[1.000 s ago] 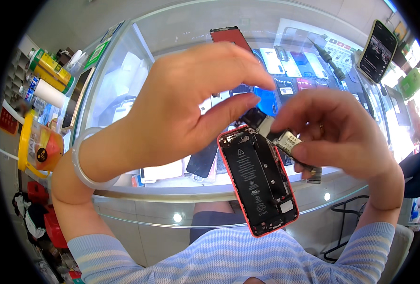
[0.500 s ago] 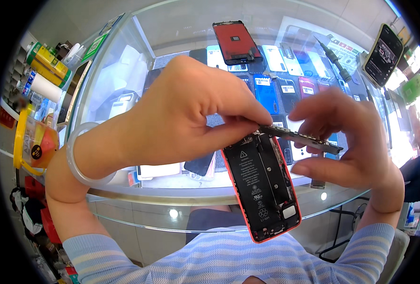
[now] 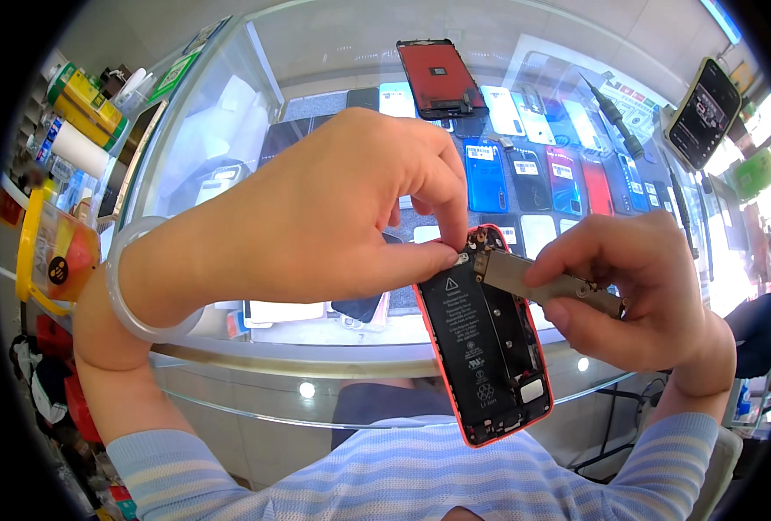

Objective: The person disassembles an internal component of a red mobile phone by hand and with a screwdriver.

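Observation:
An opened phone (image 3: 477,347) with a red frame lies tilted over the front edge of the glass counter, its black battery and inner parts bare. My left hand (image 3: 351,204) reaches over its upper left corner. Thumb and forefinger close on that corner beside a small silver part, and the fingertips partly hide the grip. My right hand (image 3: 642,291) pinches a long, grey metal-shielded circuit board (image 3: 511,273) between thumb and fingers. The board's left end rests over the phone's upper right, by some small connectors; I cannot tell whether it touches.
A detached phone screen (image 3: 442,80) with a red back lies at the far side of the glass counter (image 3: 316,349), with a screwdriver (image 3: 613,113) to its right. Phones show under the glass. A lit phone (image 3: 705,113) stands upright at far right; a yellow-rimmed container (image 3: 34,252) is at left.
The circuit board passed from my left fingers to my right hand and turned its flat face up over the phone. My left fingers moved down and left to the phone's corner.

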The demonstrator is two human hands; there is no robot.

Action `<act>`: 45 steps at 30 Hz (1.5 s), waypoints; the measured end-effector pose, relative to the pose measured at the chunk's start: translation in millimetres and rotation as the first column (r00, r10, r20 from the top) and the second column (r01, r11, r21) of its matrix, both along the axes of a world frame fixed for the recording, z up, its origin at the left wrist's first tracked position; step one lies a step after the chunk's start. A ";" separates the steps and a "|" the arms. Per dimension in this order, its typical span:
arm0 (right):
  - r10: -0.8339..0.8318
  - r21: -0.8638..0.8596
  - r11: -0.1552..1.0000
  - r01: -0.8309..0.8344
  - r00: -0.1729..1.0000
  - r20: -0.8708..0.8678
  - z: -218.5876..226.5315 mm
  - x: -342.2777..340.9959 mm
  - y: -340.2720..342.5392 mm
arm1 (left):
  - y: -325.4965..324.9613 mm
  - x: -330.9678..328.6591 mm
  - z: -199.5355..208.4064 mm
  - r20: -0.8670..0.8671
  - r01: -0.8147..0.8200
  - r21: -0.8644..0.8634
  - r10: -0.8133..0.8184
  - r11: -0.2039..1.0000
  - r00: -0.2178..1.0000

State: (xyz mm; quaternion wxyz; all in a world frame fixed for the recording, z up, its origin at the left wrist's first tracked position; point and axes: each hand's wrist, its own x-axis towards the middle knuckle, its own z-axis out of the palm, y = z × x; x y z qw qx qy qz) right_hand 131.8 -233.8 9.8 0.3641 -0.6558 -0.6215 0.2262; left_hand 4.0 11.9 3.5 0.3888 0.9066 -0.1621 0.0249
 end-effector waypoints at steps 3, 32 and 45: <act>0.006 -0.008 1.000 -0.006 0.999 -0.033 -0.4 -0.6 -1.4 | -0.3 -1.0 -2.6 0.013 0.008 -0.002 -0.008 1.000 1.000; 0.029 -0.180 0.982 -0.063 0.982 -0.187 9.4 -3.1 1.9 | 3.8 5.2 -11.3 0.029 0.063 0.020 -0.063 0.998 0.998; -0.152 0.381 0.922 -0.076 0.833 0.532 4.1 -4.6 -1.4 | 4.8 5.9 -14.8 0.050 0.051 0.039 -0.053 0.998 0.997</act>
